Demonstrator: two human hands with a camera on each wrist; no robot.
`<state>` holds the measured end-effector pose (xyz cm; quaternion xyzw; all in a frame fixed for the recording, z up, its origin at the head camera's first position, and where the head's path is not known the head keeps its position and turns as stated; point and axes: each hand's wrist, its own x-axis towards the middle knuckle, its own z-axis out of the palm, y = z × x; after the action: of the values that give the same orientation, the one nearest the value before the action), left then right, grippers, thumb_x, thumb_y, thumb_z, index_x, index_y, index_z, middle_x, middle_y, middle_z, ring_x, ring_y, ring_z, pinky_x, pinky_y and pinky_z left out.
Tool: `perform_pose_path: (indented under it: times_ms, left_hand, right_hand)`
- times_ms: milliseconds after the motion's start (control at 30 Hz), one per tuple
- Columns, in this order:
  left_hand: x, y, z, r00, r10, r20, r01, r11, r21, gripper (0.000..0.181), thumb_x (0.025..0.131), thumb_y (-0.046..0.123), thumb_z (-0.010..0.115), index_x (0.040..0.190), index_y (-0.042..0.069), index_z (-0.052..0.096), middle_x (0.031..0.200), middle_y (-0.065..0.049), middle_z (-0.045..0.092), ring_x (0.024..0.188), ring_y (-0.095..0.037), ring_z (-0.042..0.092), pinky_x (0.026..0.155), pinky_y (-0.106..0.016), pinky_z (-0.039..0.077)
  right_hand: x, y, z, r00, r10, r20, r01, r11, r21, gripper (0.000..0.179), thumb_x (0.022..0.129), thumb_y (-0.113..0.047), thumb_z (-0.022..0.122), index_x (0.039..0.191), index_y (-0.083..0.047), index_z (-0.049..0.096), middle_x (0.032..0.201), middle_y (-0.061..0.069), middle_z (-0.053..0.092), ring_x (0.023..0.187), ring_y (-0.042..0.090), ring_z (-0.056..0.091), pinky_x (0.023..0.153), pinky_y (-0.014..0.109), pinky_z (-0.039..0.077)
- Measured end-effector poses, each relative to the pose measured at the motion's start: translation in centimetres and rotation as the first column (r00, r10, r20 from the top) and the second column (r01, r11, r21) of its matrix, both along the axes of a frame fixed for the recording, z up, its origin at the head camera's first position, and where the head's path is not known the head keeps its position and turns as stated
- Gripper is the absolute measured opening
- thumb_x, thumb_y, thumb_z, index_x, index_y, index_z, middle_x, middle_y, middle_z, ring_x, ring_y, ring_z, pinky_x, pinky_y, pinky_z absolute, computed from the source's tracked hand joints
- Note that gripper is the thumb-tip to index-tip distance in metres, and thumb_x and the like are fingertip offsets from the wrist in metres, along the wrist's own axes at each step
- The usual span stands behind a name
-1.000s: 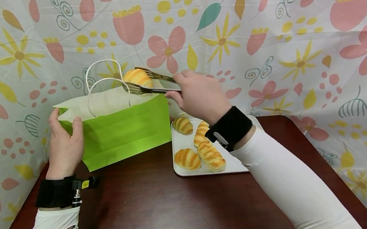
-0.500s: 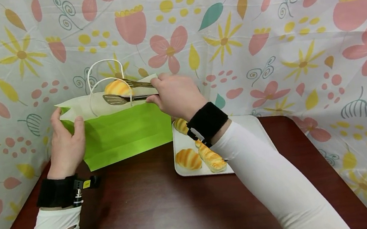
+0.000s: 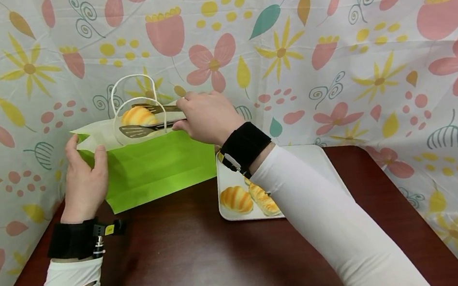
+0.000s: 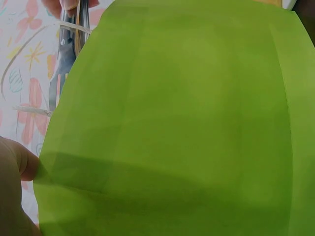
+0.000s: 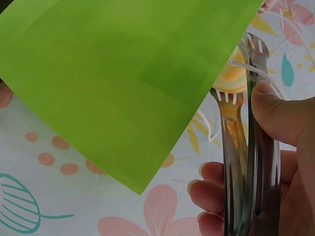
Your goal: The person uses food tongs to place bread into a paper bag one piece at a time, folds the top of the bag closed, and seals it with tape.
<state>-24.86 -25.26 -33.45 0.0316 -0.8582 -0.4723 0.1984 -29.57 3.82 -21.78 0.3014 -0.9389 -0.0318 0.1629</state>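
Green bag, mouth up; L hand grips its left side.
R hand: grip closed round tongs, long axis running along bag's mouth; bun btwn tips at mouth, L of R hand.

Floral curtain backdrop, dark wooden table
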Motion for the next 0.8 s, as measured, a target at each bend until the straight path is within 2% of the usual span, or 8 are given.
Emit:
perform_pose_path:
  times_ms: [100, 300, 567, 800]
  left_hand:
    - [0.0, 0.0, -0.1, 1.0, 0.0, 0.001, 0.0, 1.0, -0.001, 0.075, 0.106, 0.053, 0.035, 0.164, 0.021, 0.0, 0.152, -0.04, 0.032, 0.124, -0.051, 0.041, 0.104, -0.064, 0.028]
    - [-0.1, 0.0, -0.1, 1.0, 0.003, -0.007, -0.003, 1.0, 0.005, 0.075, 0.106, 0.053, 0.036, 0.164, 0.021, 0.001, 0.152, -0.039, 0.033, 0.124, -0.051, 0.042, 0.104, -0.064, 0.029]
    - [-0.1, 0.1, 0.0, 1.0, 0.008, -0.002, -0.008, 1.0, 0.004, 0.075, 0.106, 0.053, 0.036, 0.164, 0.021, 0.001, 0.153, -0.038, 0.032, 0.126, -0.05, 0.041, 0.105, -0.064, 0.029]
    - [0.0, 0.1, 0.1, 1.0, 0.009, 0.008, -0.009, 1.0, 0.001, 0.076, 0.106, 0.054, 0.036, 0.164, 0.021, 0.0, 0.155, -0.037, 0.03, 0.128, -0.05, 0.04, 0.106, -0.064, 0.028]
  right_hand:
    - [-0.2, -0.4, -0.1, 1.0, 0.0, 0.003, 0.0, 1.0, 0.014, 0.047, 0.103, -0.056, 0.055, 0.125, -0.016, 0.066, 0.104, -0.001, 0.064, 0.098, 0.023, 0.064, 0.083, 0.042, 0.051]
    - [-0.3, -1.0, 0.1, 0.999, -0.005, 0.036, 0.003, 0.999, 0.049, 0.047, 0.103, -0.057, 0.054, 0.125, -0.017, 0.067, 0.104, -0.002, 0.063, 0.095, 0.022, 0.063, 0.082, 0.04, 0.05]
    - [-0.5, -1.8, 0.2, 0.998, 0.006, 0.056, -0.01, 0.998, 0.063, 0.043, 0.103, -0.057, 0.054, 0.114, -0.017, 0.067, 0.103, -0.003, 0.063, 0.091, 0.02, 0.063, 0.082, 0.038, 0.051]
    - [-0.4, -2.4, 0.3, 0.997, -0.01, 0.076, 0.002, 0.994, 0.108, 0.042, 0.103, -0.058, 0.055, 0.111, -0.018, 0.067, 0.101, -0.005, 0.061, 0.092, 0.019, 0.061, 0.084, 0.037, 0.049]
